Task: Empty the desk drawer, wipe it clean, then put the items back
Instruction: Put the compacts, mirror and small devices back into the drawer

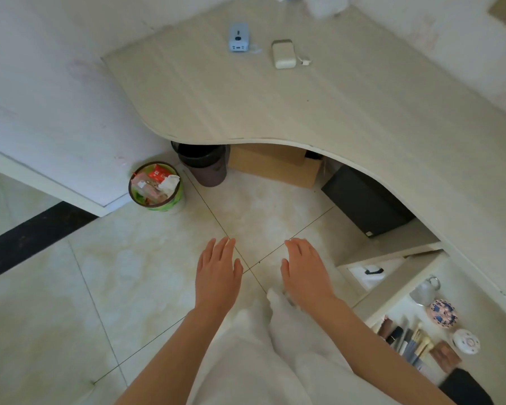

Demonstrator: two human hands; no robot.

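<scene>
Both hands out in front over the floor tiles: left hand [218,271] flat, fingers straight and together, holding nothing; right hand [306,273] likewise spread and relaxed, nothing in it. Down at the lower right the desk drawer [371,312] stands pulled open, full: makeup brushes [418,343] lying in a bundle, a blue-and-pink patterned round case [443,313], a white round compact [466,341], a grey metal cup [424,292] with a ring on top, a brown item [447,356] beside the brushes. The near end of the drawer is cut off by the frame edge and a dark shape; the small things at its left wall are too blurred to name.

Under the curved tabletop [275,106]: a dark bin [203,163], a cardboard box [275,165], a black box [365,200], all partly hidden by the overhang. Beside the wall, a green-rimmed wastebasket [157,187] stuffed with wrappers and tissue. Up on the tabletop, a pale blue device [238,36] and a white power bank [282,54] with a short cable, near each other. Objects at the top edge are cropped. White walls, glossy beige floor [129,273], a black strip at left.
</scene>
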